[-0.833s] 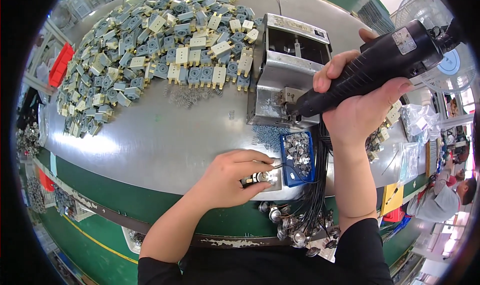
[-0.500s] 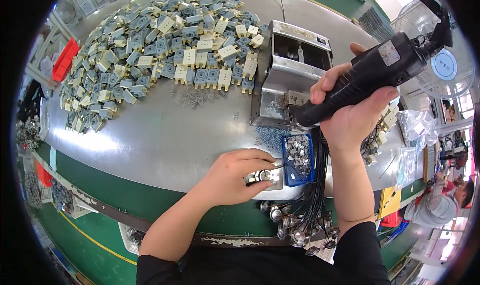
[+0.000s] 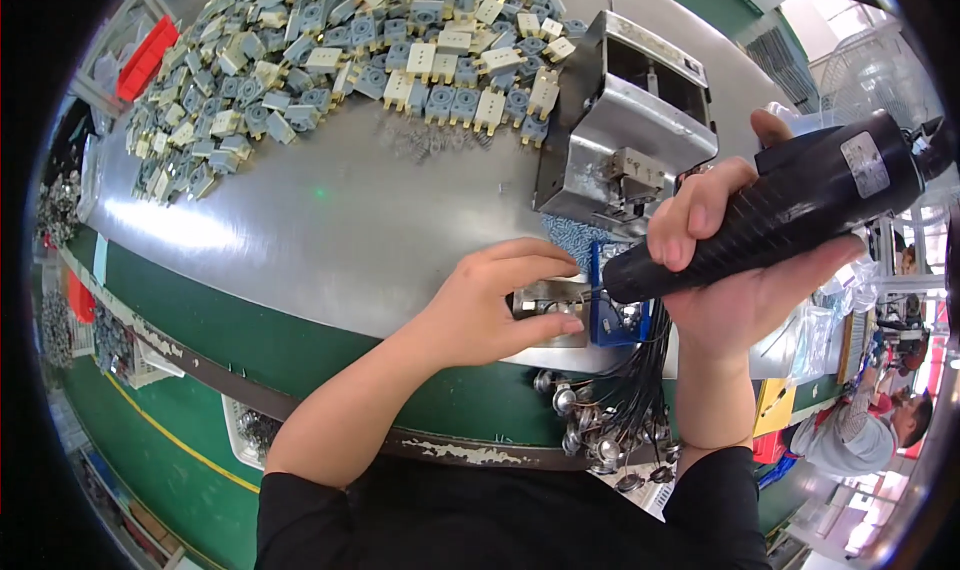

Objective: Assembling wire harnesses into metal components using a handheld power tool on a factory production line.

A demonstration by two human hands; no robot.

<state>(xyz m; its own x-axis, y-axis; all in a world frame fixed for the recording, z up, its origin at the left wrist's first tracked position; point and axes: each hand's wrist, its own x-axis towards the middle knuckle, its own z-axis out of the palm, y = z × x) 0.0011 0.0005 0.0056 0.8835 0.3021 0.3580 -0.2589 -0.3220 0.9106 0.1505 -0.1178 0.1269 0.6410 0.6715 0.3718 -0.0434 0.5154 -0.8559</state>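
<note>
My right hand (image 3: 730, 305) is wrapped round a black electric screwdriver (image 3: 765, 220), held nearly level with its nose pointing left. The thin bit reaches a small metal part (image 3: 548, 308) on a metal fixture (image 3: 568, 341) at the bench's front edge. Thumb and fingers of my left hand (image 3: 485, 305) close round that part from the left and partly hide it, so its exact kind is unclear. Just right of the fixture lies a blue tray (image 3: 606, 332) of small metal pieces, partly covered by the screwdriver.
Behind my hands stands a metal screw feeder (image 3: 635, 110), with loose screws (image 3: 572, 234) before it. Grey and cream plug-like housings (image 3: 300, 60) are heaped at far left, small springs (image 3: 430, 142) beside them. Black cables (image 3: 640, 375) with round metal ends hang over the edge. Another person (image 3: 855, 435) sits far right.
The screwdriver has come away from the screw feeder, its bit now at the part on the fixture. My left hand stays round the part. The view has shifted a little.
</note>
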